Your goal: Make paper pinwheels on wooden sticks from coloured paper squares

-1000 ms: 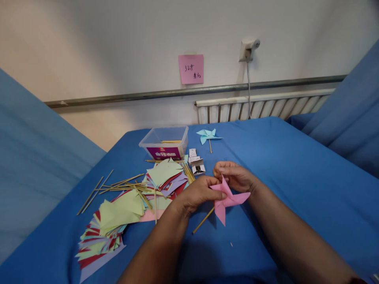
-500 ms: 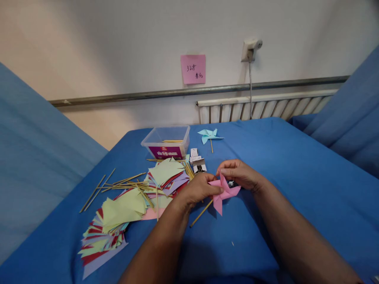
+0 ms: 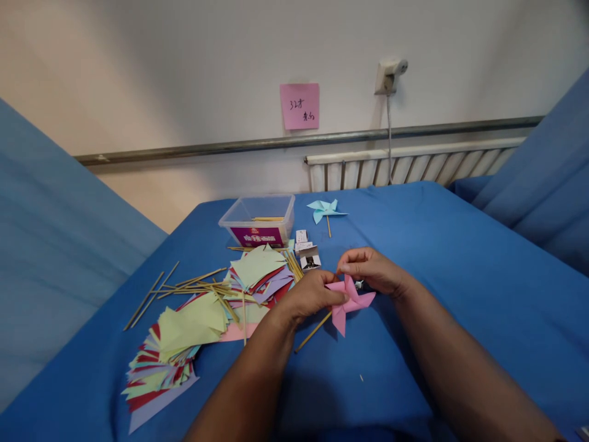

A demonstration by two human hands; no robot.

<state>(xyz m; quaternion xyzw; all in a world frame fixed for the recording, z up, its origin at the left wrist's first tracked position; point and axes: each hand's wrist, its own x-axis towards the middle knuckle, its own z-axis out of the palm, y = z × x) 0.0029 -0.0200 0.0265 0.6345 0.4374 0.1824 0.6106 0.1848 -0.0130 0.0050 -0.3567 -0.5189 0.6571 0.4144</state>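
A pink paper pinwheel (image 3: pixel 348 305) on a thin wooden stick (image 3: pixel 313 332) is held over the blue cloth. My left hand (image 3: pixel 309 296) grips it from the left, thumb and fingers pinched at the pinwheel's middle. My right hand (image 3: pixel 373 271) pinches it from above and behind, fingertips at the top fold. The stick slants down to the left below my left hand. Something small and dark shows just behind the pinwheel, too small to name.
A heap of coloured paper squares (image 3: pixel 191 328) and loose wooden sticks (image 3: pixel 193 285) lies to the left. A clear plastic box (image 3: pixel 260 220), a small open white box (image 3: pixel 308 257) and a light blue pinwheel (image 3: pixel 324 210) sit farther back. A radiator (image 3: pixel 414 167) lines the wall.
Both hands with the pink pinwheel moved slightly away from me. The pinwheel looks smaller and more folded together than a second ago.
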